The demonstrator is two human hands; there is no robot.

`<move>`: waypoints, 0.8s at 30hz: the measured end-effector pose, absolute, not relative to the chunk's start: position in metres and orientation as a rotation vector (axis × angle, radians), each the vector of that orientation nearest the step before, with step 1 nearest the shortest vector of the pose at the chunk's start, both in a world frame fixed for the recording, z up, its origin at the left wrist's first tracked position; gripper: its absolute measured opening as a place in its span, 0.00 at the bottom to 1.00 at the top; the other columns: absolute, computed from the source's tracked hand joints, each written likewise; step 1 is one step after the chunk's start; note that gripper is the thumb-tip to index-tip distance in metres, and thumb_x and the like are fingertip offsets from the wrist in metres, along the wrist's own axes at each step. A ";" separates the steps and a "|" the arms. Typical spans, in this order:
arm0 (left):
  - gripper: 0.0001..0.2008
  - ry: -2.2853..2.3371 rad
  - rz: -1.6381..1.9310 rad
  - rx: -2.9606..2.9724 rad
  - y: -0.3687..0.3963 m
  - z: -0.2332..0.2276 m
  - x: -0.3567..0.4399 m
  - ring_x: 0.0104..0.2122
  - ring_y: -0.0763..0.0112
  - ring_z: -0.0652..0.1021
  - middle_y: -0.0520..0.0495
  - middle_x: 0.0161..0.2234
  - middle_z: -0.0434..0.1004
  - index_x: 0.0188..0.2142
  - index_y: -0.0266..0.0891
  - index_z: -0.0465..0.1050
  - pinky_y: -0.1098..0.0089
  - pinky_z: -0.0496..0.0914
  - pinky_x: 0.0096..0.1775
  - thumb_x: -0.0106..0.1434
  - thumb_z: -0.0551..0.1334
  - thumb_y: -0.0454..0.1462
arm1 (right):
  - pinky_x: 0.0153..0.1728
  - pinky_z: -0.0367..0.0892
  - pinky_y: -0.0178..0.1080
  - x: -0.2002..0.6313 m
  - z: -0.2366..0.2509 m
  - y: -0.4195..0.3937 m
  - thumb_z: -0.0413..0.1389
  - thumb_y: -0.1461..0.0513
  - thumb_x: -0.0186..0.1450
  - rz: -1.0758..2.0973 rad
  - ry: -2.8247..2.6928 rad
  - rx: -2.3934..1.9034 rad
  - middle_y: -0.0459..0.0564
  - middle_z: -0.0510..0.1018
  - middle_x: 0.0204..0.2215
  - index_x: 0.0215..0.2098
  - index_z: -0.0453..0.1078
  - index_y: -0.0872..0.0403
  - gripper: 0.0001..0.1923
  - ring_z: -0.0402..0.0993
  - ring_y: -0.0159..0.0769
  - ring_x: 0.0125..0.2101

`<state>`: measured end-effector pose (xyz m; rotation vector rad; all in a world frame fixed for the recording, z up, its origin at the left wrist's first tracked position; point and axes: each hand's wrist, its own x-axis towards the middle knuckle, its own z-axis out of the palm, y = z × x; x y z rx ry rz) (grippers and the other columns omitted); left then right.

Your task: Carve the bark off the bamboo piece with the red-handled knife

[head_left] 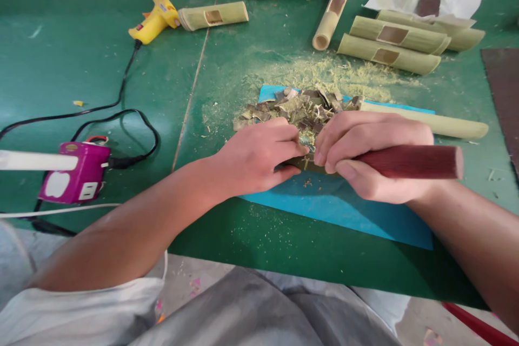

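Note:
My right hand (373, 154) is wrapped round a tool with a thick dark red wooden handle (417, 162); its working end is hidden by my fingers. My left hand (263, 157) is closed, thumb and fingers pinching a dark brownish-green piece (310, 164) that spans the gap between my hands. Fingertips of the right hand also touch this piece, and most of it is covered. Under both hands lies a blue sheet (365, 216). Just beyond them is a heap of brown and green chips and shavings (300, 108).
A pale bamboo length (454, 124) lies right of the chips. Several bamboo tubes with cut windows (389, 59) lie farther back. At left are a yellow glue gun (156, 19), black cable and purple power adapter (77, 170). Sawdust (336, 75) covers part of the green table (121, 227).

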<state>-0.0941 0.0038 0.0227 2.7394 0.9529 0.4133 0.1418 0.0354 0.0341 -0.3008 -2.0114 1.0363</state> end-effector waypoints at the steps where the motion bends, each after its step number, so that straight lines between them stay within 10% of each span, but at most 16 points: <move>1: 0.09 0.950 0.430 2.745 0.004 0.022 -0.094 0.38 0.66 0.77 0.45 0.38 0.79 0.43 0.38 0.79 0.66 0.70 0.39 0.70 0.63 0.40 | 0.33 0.77 0.38 0.143 0.033 0.037 0.62 0.63 0.68 1.039 -1.991 -0.299 0.46 0.81 0.27 0.29 0.77 0.50 0.09 0.80 0.35 0.31; 13: 0.10 0.973 0.436 2.735 0.004 0.019 -0.093 0.40 0.64 0.78 0.44 0.40 0.81 0.45 0.38 0.80 0.65 0.71 0.41 0.70 0.63 0.39 | 0.36 0.76 0.37 0.142 0.024 0.037 0.63 0.50 0.68 1.157 -1.801 -0.381 0.49 0.83 0.30 0.33 0.80 0.52 0.15 0.80 0.33 0.32; 24: 0.08 0.975 0.431 2.702 0.005 0.022 -0.093 0.37 0.67 0.76 0.46 0.37 0.79 0.42 0.38 0.80 0.66 0.69 0.38 0.69 0.64 0.39 | 0.29 0.74 0.37 0.138 0.026 0.035 0.65 0.59 0.66 1.100 -1.855 -0.362 0.46 0.80 0.26 0.28 0.75 0.51 0.09 0.79 0.33 0.28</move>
